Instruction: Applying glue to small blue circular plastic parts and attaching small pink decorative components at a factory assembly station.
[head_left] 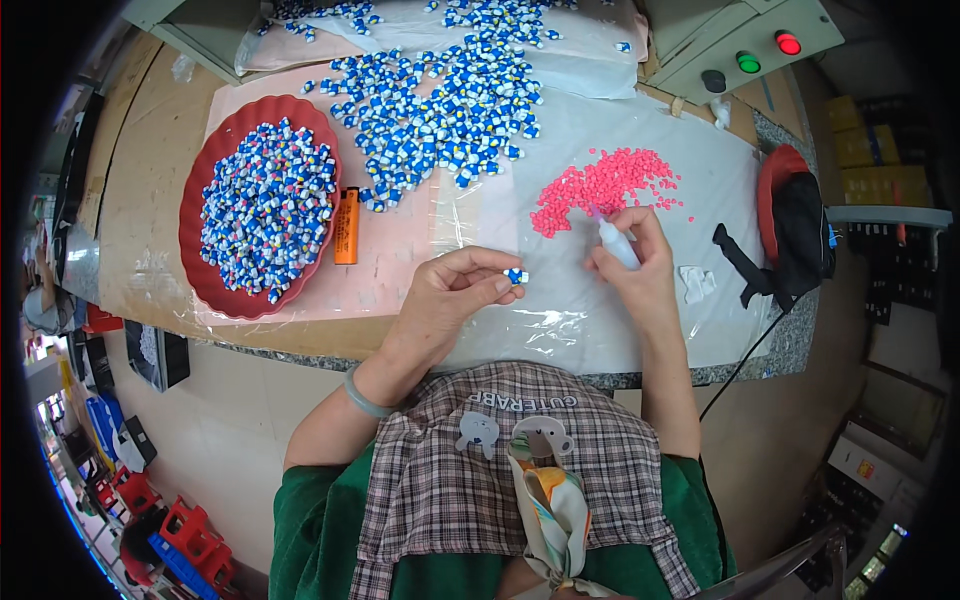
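A single line of pale capital letters [524,402] runs across the plaid apron [440,510], near 6 o'clock, upside down in this view. Dark marks on the orange block [346,226] toward 10 o'clock and a reddish label [866,469] on the white box [850,455] toward 4 o'clock are too small to read.

Remotely, I'm seeing smooth plastic on the bowl [190,225] at ten o'clock, translucent plastic on the bottle [617,245] at two, matt cloth on the apron [430,510] at six.
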